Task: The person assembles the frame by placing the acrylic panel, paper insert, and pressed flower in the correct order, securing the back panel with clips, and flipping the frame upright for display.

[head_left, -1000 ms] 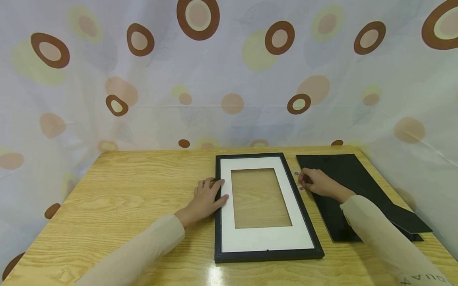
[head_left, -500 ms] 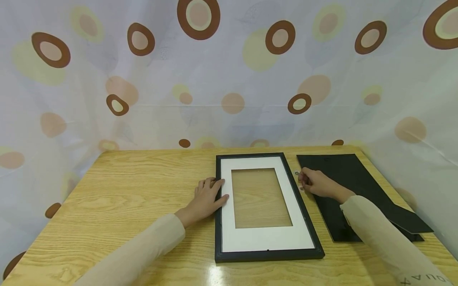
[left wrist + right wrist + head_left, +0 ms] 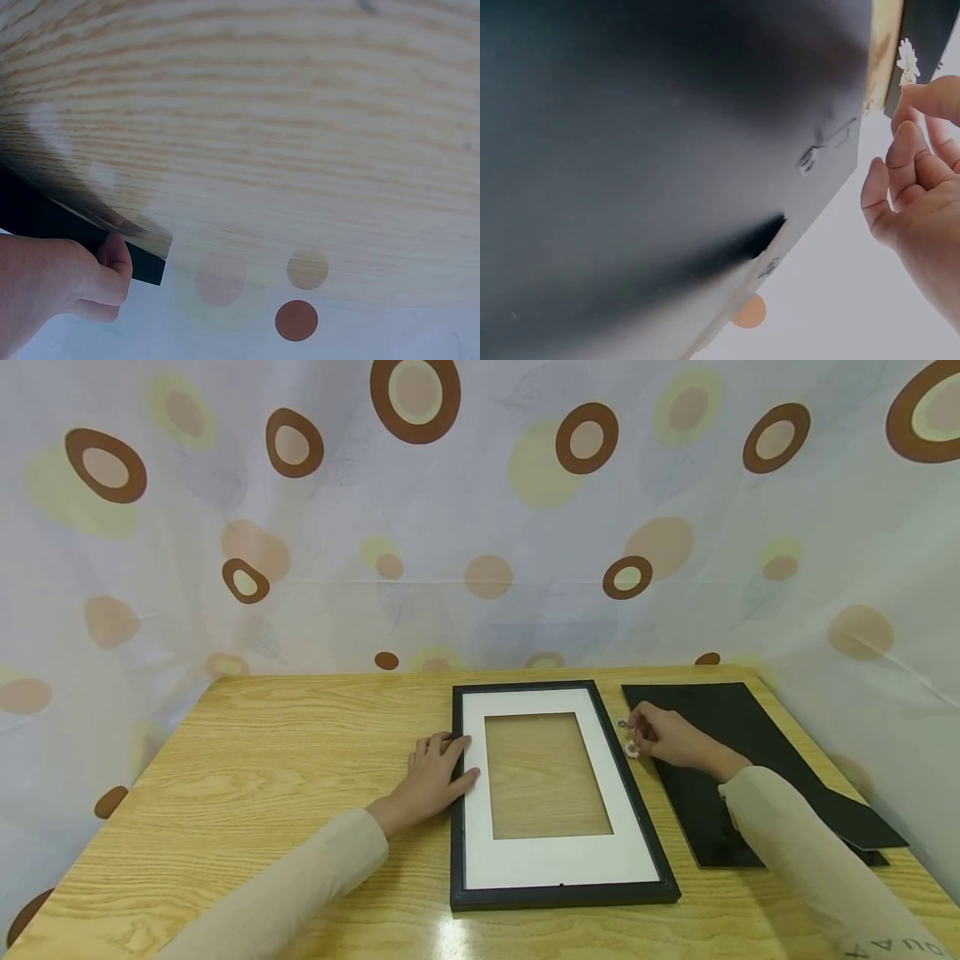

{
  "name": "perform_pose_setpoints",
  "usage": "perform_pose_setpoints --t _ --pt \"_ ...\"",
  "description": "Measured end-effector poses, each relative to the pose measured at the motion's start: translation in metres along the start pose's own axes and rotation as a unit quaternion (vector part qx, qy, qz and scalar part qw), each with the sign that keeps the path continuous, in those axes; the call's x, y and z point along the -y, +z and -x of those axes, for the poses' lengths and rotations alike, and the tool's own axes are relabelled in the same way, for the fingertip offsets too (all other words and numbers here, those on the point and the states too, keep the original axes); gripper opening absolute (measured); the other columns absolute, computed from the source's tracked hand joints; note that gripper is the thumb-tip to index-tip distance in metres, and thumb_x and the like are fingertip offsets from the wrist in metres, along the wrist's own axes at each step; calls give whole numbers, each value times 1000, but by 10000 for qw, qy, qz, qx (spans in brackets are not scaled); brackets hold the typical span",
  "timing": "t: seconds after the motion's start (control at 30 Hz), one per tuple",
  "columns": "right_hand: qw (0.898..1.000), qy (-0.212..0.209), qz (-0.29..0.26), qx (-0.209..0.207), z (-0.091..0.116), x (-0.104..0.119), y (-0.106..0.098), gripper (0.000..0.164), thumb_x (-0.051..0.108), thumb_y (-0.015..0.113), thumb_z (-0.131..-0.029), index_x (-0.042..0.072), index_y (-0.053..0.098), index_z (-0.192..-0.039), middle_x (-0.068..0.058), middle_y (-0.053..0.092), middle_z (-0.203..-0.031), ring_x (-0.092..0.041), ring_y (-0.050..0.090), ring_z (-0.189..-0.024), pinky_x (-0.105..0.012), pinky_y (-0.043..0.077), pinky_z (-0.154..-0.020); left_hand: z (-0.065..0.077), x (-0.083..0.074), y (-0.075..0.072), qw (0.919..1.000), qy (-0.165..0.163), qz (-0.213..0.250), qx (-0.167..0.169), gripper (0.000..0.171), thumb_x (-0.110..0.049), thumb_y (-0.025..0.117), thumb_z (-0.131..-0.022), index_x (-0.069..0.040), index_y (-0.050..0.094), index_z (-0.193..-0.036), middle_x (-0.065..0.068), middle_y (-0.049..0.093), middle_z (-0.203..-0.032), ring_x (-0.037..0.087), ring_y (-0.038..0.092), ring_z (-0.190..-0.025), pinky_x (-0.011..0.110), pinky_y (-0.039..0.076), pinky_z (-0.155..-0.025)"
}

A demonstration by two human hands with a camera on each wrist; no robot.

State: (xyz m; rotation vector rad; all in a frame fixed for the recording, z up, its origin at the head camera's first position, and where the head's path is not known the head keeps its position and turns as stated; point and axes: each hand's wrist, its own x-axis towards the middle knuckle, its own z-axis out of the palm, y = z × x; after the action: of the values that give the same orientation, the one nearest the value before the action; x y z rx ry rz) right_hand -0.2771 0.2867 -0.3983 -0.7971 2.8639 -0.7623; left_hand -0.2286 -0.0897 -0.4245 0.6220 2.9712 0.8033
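A black picture frame with a white mat around a see-through window lies on the wooden table. My left hand rests on its left side, with the thumb and a finger reaching onto the mat. The left wrist view shows the same hand against the black frame edge. Beyond the frame's right side, my right hand pinches a small white daisy-like flower between thumb and finger; its petals show in the right wrist view. A second small flower lies close by on the table.
A black backing board lies at the right, partly under my right forearm. Its stand leg sticks out to the right. A patterned curtain hangs behind the table.
My right hand has shifted slightly right, its fingers less bunched, and the flower at its fingertips has tipped up into clearer view. My left hand and the frame have stayed put.
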Motion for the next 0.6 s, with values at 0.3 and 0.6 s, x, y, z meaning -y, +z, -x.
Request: perform_pose_setpoints --t 0.3,0.6 --pt "10000 20 -84 -16 -5 11 -15 17 -6 51 -87 -6 46 -103 -7 53 -84 -10 45 -69 -24 41 -58 1 1 0 10000 -20 -26 19 55 -38 50 -92 -10 38 -137 24 32 -138 40 25 -126 55 22 -100" --pt "9999 -105 -118 -62 -16 25 -21 16 -2 51 -89 -4 46 -104 -7 52 -83 -13 45 -70 -24 40 -60 1 1 0 10000 -10 -10 32 55 -38 50 -92 -10 38 -138 24 32 -138 40 24 -126 55 22 -100"
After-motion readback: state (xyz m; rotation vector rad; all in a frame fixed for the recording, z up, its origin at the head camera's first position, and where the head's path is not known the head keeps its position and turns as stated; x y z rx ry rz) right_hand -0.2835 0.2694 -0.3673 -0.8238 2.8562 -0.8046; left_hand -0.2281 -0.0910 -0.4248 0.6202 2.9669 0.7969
